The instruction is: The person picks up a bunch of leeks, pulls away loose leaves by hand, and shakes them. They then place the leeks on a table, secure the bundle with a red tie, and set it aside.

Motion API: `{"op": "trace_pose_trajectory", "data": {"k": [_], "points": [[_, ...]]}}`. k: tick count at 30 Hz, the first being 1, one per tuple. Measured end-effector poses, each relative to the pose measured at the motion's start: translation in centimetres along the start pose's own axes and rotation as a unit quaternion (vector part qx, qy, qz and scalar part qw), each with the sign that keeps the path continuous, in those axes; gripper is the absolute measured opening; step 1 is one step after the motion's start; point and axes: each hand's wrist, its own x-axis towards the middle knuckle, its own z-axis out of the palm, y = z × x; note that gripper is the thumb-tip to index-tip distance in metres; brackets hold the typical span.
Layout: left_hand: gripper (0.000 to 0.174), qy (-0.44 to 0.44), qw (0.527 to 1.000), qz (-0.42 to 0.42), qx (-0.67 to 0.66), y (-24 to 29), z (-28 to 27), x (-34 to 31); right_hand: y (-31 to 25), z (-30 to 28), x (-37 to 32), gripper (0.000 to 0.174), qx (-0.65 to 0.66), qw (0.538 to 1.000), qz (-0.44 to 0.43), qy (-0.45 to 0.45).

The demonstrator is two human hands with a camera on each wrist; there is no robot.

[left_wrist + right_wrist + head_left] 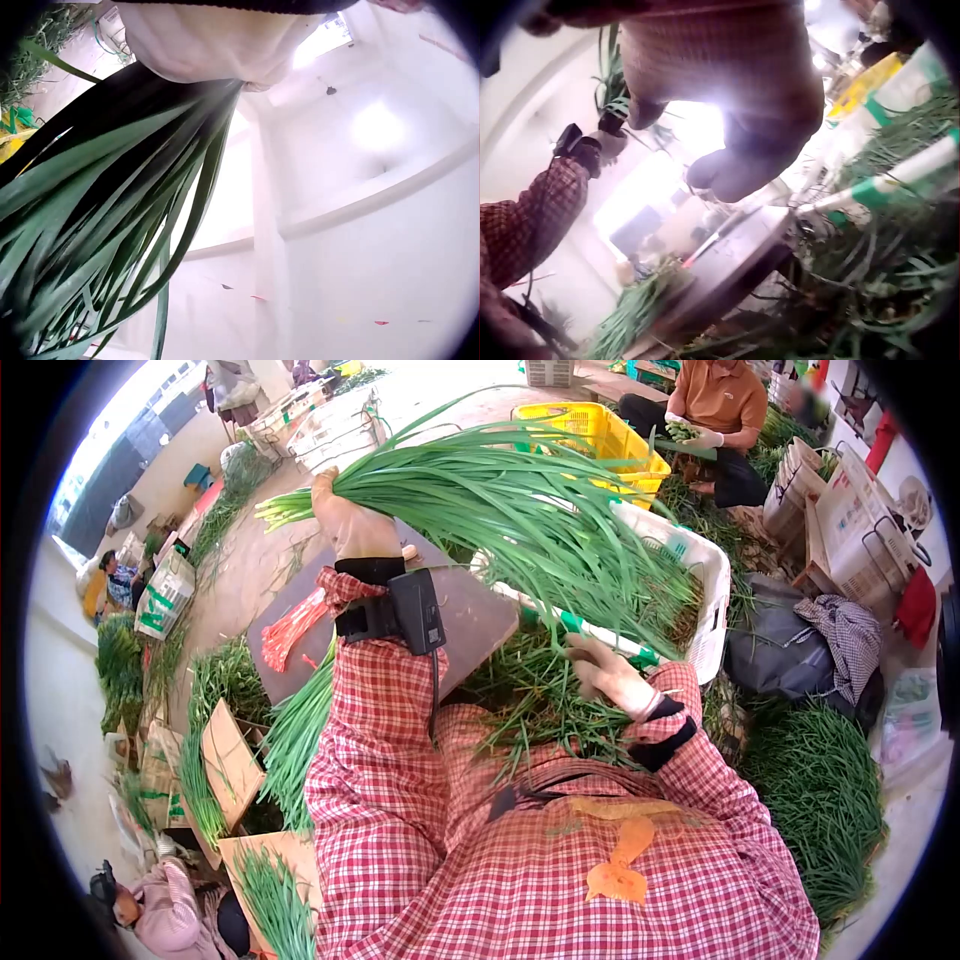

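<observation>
My gloved left hand (pixel 350 522) grips a large bunch of garlic chives (pixel 480 475) near its pale stem ends, raised above a grey board (pixel 480 615). The long leaves fan out to the right, over a white crate (pixel 712 625). In the left wrist view the leaves (pixel 112 195) hang down from the closed glove (pixel 217 45). My gloved right hand (pixel 610 678) is beside the crate's near edge, above loose leaf scraps (pixel 530 690). Its fingers are loosely bent, with a bright gap between thumb and fingers (pixel 742 176) and nothing seen between them.
Red-orange ties (pixel 292 630) lie on the board's left side. More chives (pixel 300 735) lean near my left leg, and a big heap (pixel 810 800) is at the right. A yellow crate (pixel 600 435) stands beyond the white one. A person in an orange-brown shirt (pixel 720 405) sits at the back.
</observation>
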Motion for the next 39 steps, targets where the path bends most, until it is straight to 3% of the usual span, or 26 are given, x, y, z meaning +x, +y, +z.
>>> {"op": "trace_pose_trajectory", "data": {"k": [2,3,6,7,8,10,12,13,14,16,17,18,19,21,23,24,26,28,29,30,32,34,35,36,38,39], "points": [[0.038,0.011,1.0,0.016,0.024,0.2,1.0,-1.2,-2.5,1.7,1.2,0.044,-0.018,0.997,0.024,-0.068],[0.037,0.017,0.999,0.026,0.036,0.5,1.3,-1.6,-2.3,1.7,1.8,0.041,0.024,0.993,-0.017,-0.117],[0.031,0.007,0.999,0.017,0.034,3.4,0.1,-1.7,-0.9,1.8,1.2,0.039,0.115,0.992,-0.02,-0.051],[0.029,-0.004,0.999,0.044,0.014,4.6,-0.6,-1.2,3.1,-0.4,1.9,0.034,0.146,0.988,-0.042,-0.028],[0.027,-0.013,0.997,0.079,0.017,6.5,-0.9,-1.0,3.0,-1.6,1.5,0.033,0.064,0.992,0.08,0.067],[0.023,-0.026,0.988,0.146,0.032,10.6,-0.6,-1.7,4.3,-3.4,1.0,0.032,-0.018,0.987,0.142,0.066],[0.017,-0.021,0.98,0.195,0.04,13.7,0.8,-3.1,2.8,-2.1,1.1,0.03,-0.035,0.989,0.145,-0.006],[0.021,-0.022,0.973,0.227,0.04,14.8,0.7,-2.8,1.1,0.2,1.3,0.036,-0.055,0.997,0.056,-0.016],[0.021,-0.03,0.974,0.221,0.031,15.2,1.0,-3.3,-1.3,1.8,1.9,0.049,-0.049,0.996,0.053,-0.06],[0.021,-0.05,0.976,0.209,0.013,16.0,1.7,-3.9,-1.9,5.0,5.3,0.067,-0.15,0.977,-0.096,-0.119],[0.021,-0.041,0.976,0.213,0.008,16.0,2.1,-4.1,-4.9,7.2,5.6,0.072,-0.217,0.963,-0.087,-0.132],[0.021,-0.045,0.976,0.211,0.004,16.0,2.3,-4.3,-5.2,9.3,6.6,0.06,-0.181,0.957,-0.177,-0.144],[0.021,-0.048,0.977,0.209,0.0,15.9,2.2,-4.3,-4.3,10.3,8.1,0.051,-0.192,0.946,-0.193,-0.175],[0.02,-0.068,0.979,0.191,-0.027,16.8,1.0,-3.2,-3.7,10.7,8.8,0.043,-0.195,0.947,-0.175,-0.183],[0.019,-0.045,0.975,0.219,-0.001,16.7,1.1,-4.1,-4.0,11.0,8.4,0.044,-0.183,0.968,-0.108,-0.136],[0.019,-0.032,0.972,0.234,0.012,17.1,0.9,-4.4,-4.1,10.2,7.7,0.031,-0.082,0.977,-0.08,-0.182],[0.016,-0.027,0.969,0.245,0.031,19.0,-0.2,-4.6,-3.2,8.2,5.5,0.022,0.063,0.983,-0.004,-0.175],[0.014,-0.014,0.956,0.286,0.065,21.2,0.1,-6.1,-0.6,4.6,4.9,0.023,0.065,0.976,0.021,-0.205],[0.017,-0.049,0.966,0.248,0.061,24.2,-1.1,-5.9,1.1,2.4,4.8,0.026,-0.037,0.977,0.072,-0.2],[0.014,-0.036,0.956,0.282,0.078,26.1,-1.2,-6.7,2.8,0.4,4.8,0.03,-0.14,0.963,0.122,-0.193],[0.016,-0.006,0.894,0.369,0.255,29.1,-0.4,-9.1,6.0,-1.8,3.6,0.045,-0.453,0.859,0.065,-0.229],[0.023,0.063,0.767,0.369,0.522,29.1,1.0,-13.5,5.9,-1.8,1.7,0.056,-0.611,0.757,0.044,-0.227],[0.03,0.039,0.699,0.386,0.601,30.4,-0.7,-13.3,5.9,-1.9,1.8,0.064,-0.606,0.758,0.096,-0.221],[0.028,0.075,0.694,0.332,0.634,29.3,-0.8,-14.7,6.0,-1.7,2.1,0.061,-0.581,0.783,0.101,-0.198],[0.027,0.026,0.623,0.34,0.704,26.6,-4.3,-14.3,5.7,-0.7,3.2,0.055,-0.567,0.797,0.081,-0.19],[0.027,-0.023,0.621,0.297,0.725,24.8,-6.7,-13.9,5.4,0.3,3.7,0.052,-0.569,0.793,0.069,-0.206]]}}
